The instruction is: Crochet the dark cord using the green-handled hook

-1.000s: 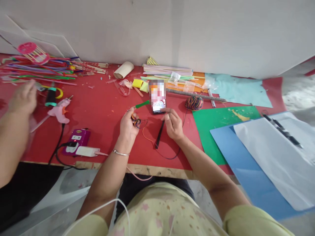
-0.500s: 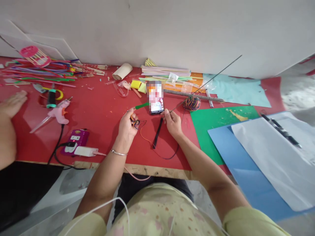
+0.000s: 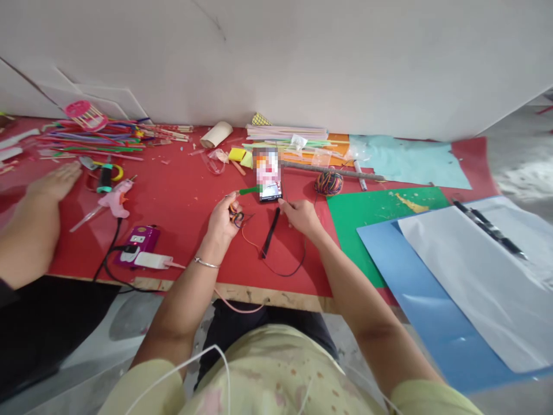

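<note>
My left hand [image 3: 222,218] is closed round a green stick [image 3: 249,190] and a small bundle of multicoloured yarn [image 3: 235,215]. My right hand [image 3: 301,216] is pinched near the lower edge of a phone [image 3: 269,181]; a thin dark rod shows faintly above its fingertips, and what it grips is too small to be sure of. Beneath the phone a black strip [image 3: 271,231] lies on the red table [image 3: 173,190]. A loose yarn strand curves over the table between my hands. Beyond my right hand sits a ball of multicoloured yarn [image 3: 329,183].
At the left a person's hand [image 3: 56,180] rests near a pink glue gun [image 3: 116,199] and a purple power strip [image 3: 139,239]. Coloured sticks [image 3: 95,138] and a cardboard tube [image 3: 216,134] lie at the back. Green [image 3: 384,216] and blue sheets [image 3: 415,288] cover the right.
The view has shifted slightly left. The long dark rod that slanted up rightward from my right hand no longer shows there. More of the other person's arm is in view.
</note>
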{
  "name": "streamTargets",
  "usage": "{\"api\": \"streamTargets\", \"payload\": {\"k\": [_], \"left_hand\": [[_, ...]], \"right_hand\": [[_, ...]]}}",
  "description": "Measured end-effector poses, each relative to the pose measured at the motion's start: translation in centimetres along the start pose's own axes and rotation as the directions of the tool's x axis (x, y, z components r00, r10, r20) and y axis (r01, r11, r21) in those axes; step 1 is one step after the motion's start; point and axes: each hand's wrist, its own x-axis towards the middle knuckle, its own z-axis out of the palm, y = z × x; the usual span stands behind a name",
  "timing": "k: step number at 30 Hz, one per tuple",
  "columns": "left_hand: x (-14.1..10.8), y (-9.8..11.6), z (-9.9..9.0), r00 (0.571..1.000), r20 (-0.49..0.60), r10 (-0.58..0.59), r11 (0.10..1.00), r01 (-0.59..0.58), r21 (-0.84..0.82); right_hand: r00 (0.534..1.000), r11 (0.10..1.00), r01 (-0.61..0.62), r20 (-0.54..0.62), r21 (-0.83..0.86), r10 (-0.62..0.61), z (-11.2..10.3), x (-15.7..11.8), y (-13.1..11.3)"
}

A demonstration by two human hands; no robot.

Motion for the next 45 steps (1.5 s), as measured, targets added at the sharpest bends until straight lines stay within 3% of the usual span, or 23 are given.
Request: {"api": "streamTargets", "payload": {"k": [3,5,7,10,14,18,27,38,42,45], "left_hand": [[0.0,0.1,-0.1,1.000,0.003,-0.002,1.000,0.002,0.011],[0.0,0.1,-0.1,1.000,0.005,-0.011,1.000,0.011,0.018],[-0.2,0.1,-0.1,1.000,0.014,-0.019,1.000,0.019,0.022],[-0.4,0.0,0.1,0.998,0.048,-0.030,0.999,0.028,0.030],[-0.5,-0.3,0.1,0.992,0.113,-0.051,0.998,0.046,0.044],[-0.2,-0.5,-0.3,0.988,0.148,-0.048,0.998,0.043,0.037],[0.5,0.0,-0.8,0.996,0.085,-0.031,0.998,0.035,-0.044],[0.1,-0.6,-0.3,0.993,0.105,-0.045,0.998,0.049,-0.027],[0.0,-0.8,-0.2,0.995,0.091,-0.040,0.999,0.041,-0.010],[-0.3,-1.0,-0.1,0.994,0.097,-0.054,0.998,0.052,0.022]], "right_hand": [[0.972,0.965,0.099,-0.182,-0.244,-0.146,0.1,0.1,0.5],[0.909,0.933,0.161,-0.319,-0.321,-0.266,0.2,0.2,1.0],[0.844,0.925,0.255,-0.402,-0.282,-0.355,0.3,0.5,1.4],[0.814,0.922,0.365,-0.435,-0.128,-0.383,0.3,0.8,1.7],[0.828,0.917,0.398,-0.423,-0.018,-0.368,0.5,0.7,1.3],[0.836,0.906,0.422,-0.380,-0.016,-0.396,0.9,0.5,1.0],[0.762,0.805,0.487,-0.285,-0.339,-0.581,1.4,0.3,1.1],[0.746,0.728,0.573,-0.128,-0.376,-0.653,2.4,-0.1,1.0],[0.746,0.736,0.588,-0.128,-0.336,-0.654,2.6,-0.3,0.5],[0.783,0.804,0.563,-0.188,-0.190,-0.593,2.7,-0.4,0.1]]}}
